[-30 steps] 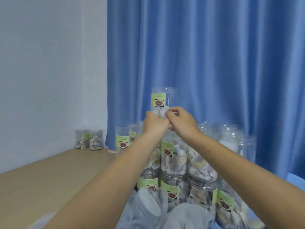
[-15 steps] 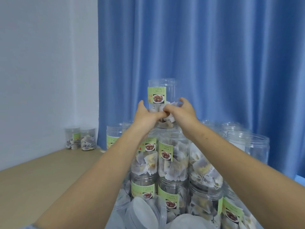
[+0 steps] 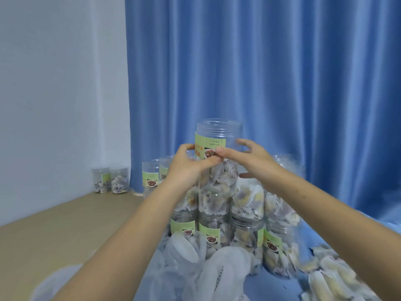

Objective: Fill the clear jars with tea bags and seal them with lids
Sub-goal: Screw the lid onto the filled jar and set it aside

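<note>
Clear plastic, round and lidless, with a pale green label: that is the open-topped jar (image 3: 218,146) I have between my hands, standing on top of a stack of filled clear jars (image 3: 227,205). My left hand (image 3: 187,168) is curled against its left side, thumb and fingers bent onto the label, gripping the wall. My right hand (image 3: 249,158) reaches across the front, its thumb and forefinger meeting my left fingertips at the label, the other fingers spread round the right of the jar; whether they press the plastic or sit just off it I cannot tell. Small white paper tea bags (image 3: 221,179) fill the lower half of the jar, below my hands; the upper part is see-through to the pleated blue curtain (image 3: 282,72) behind.

My hands cover most of the label's picture and the jar's middle. My forearms hide part of the stack. Near the bottom edge lie a crumpled white mesh bag (image 3: 219,272), blurred, and loose tea bags (image 3: 325,276) on blue cloth at the right, cut off by the frame. Two small part-filled jars (image 3: 110,180) stand far left on the tan wooden surface (image 3: 65,231), against the white wall.
</note>
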Available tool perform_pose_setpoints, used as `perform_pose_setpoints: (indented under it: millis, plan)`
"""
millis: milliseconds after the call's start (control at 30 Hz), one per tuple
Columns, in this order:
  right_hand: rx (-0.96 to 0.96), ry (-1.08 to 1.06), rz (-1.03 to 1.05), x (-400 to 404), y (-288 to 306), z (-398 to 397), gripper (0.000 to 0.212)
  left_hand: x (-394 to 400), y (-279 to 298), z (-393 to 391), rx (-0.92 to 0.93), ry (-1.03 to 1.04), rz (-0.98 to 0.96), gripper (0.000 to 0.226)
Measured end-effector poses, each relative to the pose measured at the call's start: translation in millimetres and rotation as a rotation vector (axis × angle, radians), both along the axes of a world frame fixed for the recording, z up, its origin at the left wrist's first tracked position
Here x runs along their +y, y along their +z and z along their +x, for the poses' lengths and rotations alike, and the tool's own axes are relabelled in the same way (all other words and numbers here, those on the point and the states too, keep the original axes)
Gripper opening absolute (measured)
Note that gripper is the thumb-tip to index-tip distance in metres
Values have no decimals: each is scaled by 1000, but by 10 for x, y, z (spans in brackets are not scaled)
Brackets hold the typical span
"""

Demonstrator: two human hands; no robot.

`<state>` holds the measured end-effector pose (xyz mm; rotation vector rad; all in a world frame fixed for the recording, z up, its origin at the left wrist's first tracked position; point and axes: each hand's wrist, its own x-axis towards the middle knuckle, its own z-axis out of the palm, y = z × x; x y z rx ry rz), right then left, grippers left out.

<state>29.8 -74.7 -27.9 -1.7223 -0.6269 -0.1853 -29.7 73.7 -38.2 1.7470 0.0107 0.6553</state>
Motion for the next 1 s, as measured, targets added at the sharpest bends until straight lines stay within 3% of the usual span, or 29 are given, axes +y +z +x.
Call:
perform_pose_setpoints:
  millis: [100,200,300,400,467,700,867,1000]
  plan:
    - [2,-124,-133,-310,-213,-175,111,-271,-258,-108,49,-25,-14,58]
    - [-3,-176,-227,-701,-470,-298,127,-605,-569,-126,99,-75,-20,57]
    - [63,-217,-275,-1031,-805,-374,124,-929,-930,-91,165,-125,-20,53]
    - [112,-217,-266,-1216,-1189,-353,78,-1165,-1319,-34,231,-156,-39,50]
    - [141,-207,-241,-1261,-1447,-304,63,-1252,-1564,-1,249,-163,-69,48]
    - [208,-128,-199,-1121,-2126,-64,56,-1272,-2164,124,285,-68,-123,46]
    - [199,-132,-149,-1077,-2422,63,81,-1183,-2350,127,230,24,43,34]
    - [175,-177,-178,-1090,-2502,44,77,-1152,-2324,90,258,106,212,31]
